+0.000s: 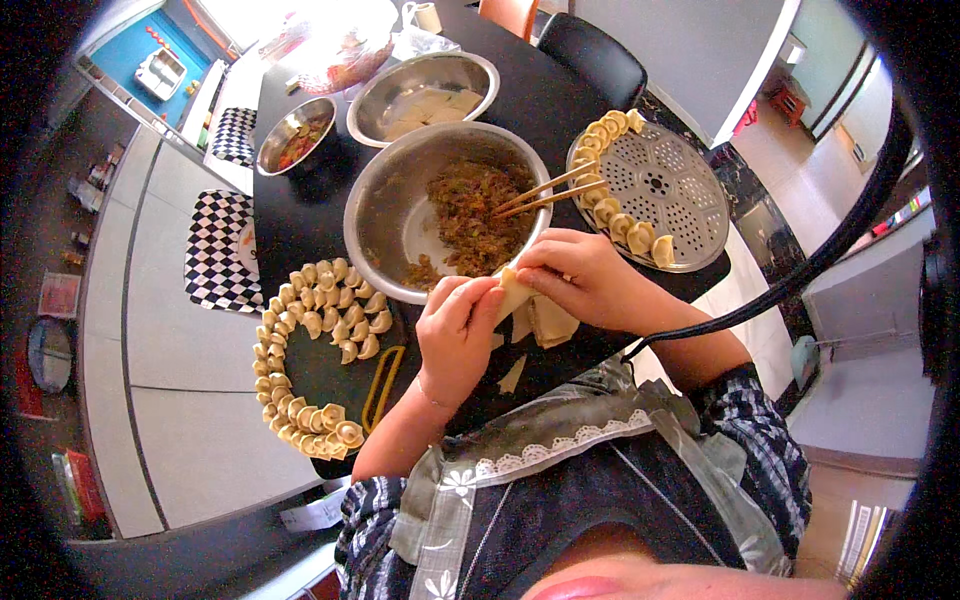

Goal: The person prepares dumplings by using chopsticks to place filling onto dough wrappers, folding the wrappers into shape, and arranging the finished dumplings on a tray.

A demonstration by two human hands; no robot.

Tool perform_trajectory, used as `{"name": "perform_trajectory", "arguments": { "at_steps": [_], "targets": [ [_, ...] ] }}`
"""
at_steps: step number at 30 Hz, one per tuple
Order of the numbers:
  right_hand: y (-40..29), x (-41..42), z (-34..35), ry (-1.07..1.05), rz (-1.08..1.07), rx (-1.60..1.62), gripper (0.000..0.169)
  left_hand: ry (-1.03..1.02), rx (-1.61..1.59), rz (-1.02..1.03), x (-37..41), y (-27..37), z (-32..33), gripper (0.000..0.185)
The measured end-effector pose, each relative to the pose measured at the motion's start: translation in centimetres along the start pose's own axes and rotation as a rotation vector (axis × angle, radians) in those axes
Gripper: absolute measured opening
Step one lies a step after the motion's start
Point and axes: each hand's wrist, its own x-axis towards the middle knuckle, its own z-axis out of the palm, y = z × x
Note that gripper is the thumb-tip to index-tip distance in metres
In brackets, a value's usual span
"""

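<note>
Between both hands, at the near rim of a large steel bowl (382,202), a folded dough wrapper (511,291) is pinched. My left hand (457,330) grips its left side with thumb and fingers. On its right side are the fingertips of my right hand (577,277). Minced filling (472,217) lies in the bowl, with wooden chopsticks (551,196) stuck in it and leaning over the right rim. A stack of dough wrappers (553,322) lies partly under my right hand. Folded dumplings (277,375) stand in curved rows on a dark board at the left.
A perforated steel steamer tray (682,195) at the right holds dumplings along its left edge. Beyond the large bowl stand a steel bowl with wrappers (360,112) and a smaller steel bowl (268,154). A black cable (780,289) crosses above my right forearm. Chairs stand around the table.
</note>
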Motion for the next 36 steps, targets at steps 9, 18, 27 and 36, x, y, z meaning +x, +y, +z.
{"name": "perform_trajectory", "arguments": {
  "at_steps": [9, 18, 27, 36],
  "targets": [
    [0.4, -0.7, 0.3, 0.144, 0.072, 0.062, 0.011, -0.076, -0.409, -0.302, -0.1, 0.0, -0.1, 0.018],
    [0.3, -0.5, 0.4, -0.036, 0.18, 0.179, 0.02, -0.072, -0.105, -0.236, -0.9, -1.1, 0.1, 0.013],
    [1.1, -0.5, 0.8, 0.019, 0.125, 0.087, 0.019, -0.225, -0.583, -0.577, -1.0, -1.4, -0.2, 0.014],
    [1.9, 0.8, -0.3, -0.219, -0.12, -0.017, 0.016, -0.264, -0.428, -0.482, -0.6, -1.4, -0.2, 0.019]
  ]
}}
